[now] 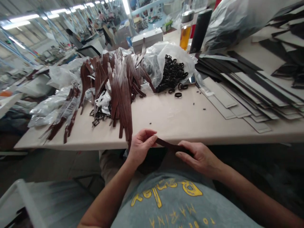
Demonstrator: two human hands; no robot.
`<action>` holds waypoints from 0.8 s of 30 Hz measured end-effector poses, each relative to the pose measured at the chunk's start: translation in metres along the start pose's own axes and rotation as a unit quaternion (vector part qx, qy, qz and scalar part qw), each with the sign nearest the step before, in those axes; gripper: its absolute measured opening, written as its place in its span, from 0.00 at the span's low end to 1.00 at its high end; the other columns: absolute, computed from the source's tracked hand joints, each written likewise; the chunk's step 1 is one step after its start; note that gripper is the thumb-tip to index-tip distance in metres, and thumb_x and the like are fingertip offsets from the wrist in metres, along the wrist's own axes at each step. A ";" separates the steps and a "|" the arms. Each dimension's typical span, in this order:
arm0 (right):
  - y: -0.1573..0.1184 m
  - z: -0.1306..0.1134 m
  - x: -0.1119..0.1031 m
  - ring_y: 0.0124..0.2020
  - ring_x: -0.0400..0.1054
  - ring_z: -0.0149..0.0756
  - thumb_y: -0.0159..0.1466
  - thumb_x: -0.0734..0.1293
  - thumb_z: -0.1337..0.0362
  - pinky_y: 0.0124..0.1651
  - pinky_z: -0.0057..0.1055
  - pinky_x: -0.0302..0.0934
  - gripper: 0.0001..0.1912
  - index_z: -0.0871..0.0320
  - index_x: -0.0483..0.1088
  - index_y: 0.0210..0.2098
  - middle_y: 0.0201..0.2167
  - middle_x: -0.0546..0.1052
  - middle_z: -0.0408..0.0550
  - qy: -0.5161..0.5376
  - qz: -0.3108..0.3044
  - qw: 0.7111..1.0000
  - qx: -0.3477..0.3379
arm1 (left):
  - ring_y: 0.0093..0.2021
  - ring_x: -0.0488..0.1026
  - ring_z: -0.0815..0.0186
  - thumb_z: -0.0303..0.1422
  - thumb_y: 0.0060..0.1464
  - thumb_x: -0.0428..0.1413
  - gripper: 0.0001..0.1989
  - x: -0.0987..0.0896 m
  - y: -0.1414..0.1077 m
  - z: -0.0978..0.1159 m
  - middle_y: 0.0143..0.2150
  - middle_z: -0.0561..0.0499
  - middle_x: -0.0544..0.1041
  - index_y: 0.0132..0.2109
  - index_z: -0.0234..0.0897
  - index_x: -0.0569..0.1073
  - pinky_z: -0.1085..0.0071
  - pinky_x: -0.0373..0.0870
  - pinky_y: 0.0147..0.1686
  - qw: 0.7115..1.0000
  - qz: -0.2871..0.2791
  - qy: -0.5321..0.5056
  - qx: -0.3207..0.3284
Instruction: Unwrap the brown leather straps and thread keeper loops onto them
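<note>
At the left end of the bench [161, 114] lay clear plastic bags [44, 109], and just right of them a bundle of brown straps [67, 110] partly wrapped in clear film. Next came a large heap of brown straps [121, 91], some with their ends hanging over the near edge; black buckles [97, 119] lay beside the heap's near left part. A white box [147, 39] stood behind the heap, on the far side.

Near the middle, the left hand [142, 144] was pinched on the left end of a dark brown strip [166, 144], thumb against fingers. The strip ran rightward between the hands, at the bench's near edge. Beyond it, an open clear bag [153, 60] spilled black loops [173, 74], a few of them loose on the bench top. Farther back stood a bottle of amber liquid [185, 36]. The right hand [199, 156] was closed on the strip's right part, its thumb below the fingers. A dark flask [200, 31] leaned right, beside the bottle. Flat grey and black panels [251, 91] lay overlapping across the right side, with more dark pieces [293, 58] at the far right.
</note>
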State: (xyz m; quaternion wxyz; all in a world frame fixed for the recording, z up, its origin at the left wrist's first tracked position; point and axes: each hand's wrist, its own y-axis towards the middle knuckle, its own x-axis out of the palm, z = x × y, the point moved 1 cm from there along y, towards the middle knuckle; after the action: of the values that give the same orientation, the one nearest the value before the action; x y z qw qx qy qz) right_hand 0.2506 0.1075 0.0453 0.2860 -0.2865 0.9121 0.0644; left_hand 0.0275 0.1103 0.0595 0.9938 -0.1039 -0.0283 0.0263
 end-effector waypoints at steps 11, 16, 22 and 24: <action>0.029 -0.012 0.028 0.26 0.70 0.36 0.73 0.54 0.57 0.29 0.30 0.54 0.18 0.59 0.69 0.36 0.27 0.76 0.48 -0.196 0.154 0.958 -0.144 | 0.28 0.67 0.73 0.37 0.49 0.64 0.22 0.027 -0.002 -0.004 0.27 0.56 0.71 0.51 0.35 0.71 0.77 0.65 0.31 0.998 -0.025 -0.051 -0.010; 0.032 -0.006 0.032 0.23 0.69 0.35 0.74 0.51 0.59 0.27 0.31 0.50 0.20 0.59 0.68 0.33 0.23 0.75 0.47 -0.230 0.170 0.945 -0.162 | 0.27 0.67 0.73 0.37 0.48 0.65 0.23 0.025 0.001 -0.004 0.27 0.57 0.71 0.50 0.35 0.72 0.76 0.64 0.30 0.997 -0.029 -0.063 -0.031; 0.031 -0.001 0.028 0.22 0.69 0.35 0.74 0.51 0.59 0.26 0.31 0.50 0.20 0.60 0.67 0.34 0.24 0.76 0.48 -0.240 0.144 0.944 -0.174 | 0.26 0.66 0.74 0.36 0.44 0.68 0.25 0.027 0.007 -0.006 0.26 0.58 0.70 0.49 0.34 0.73 0.77 0.63 0.30 0.993 -0.038 -0.088 -0.070; 0.031 -0.002 0.025 0.23 0.69 0.35 0.74 0.51 0.60 0.26 0.31 0.51 0.19 0.60 0.67 0.34 0.24 0.76 0.48 -0.233 0.125 0.948 -0.178 | 0.26 0.66 0.74 0.35 0.44 0.68 0.25 0.028 0.008 -0.007 0.25 0.58 0.70 0.49 0.34 0.73 0.77 0.63 0.30 0.990 -0.044 -0.101 -0.083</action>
State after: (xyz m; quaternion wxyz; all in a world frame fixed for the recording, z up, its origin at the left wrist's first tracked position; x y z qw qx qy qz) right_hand 0.2154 0.1202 0.0316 0.4249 -0.1933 0.8221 0.3259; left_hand 0.0553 0.1186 0.0527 0.9741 -0.1816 -0.1347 -0.0091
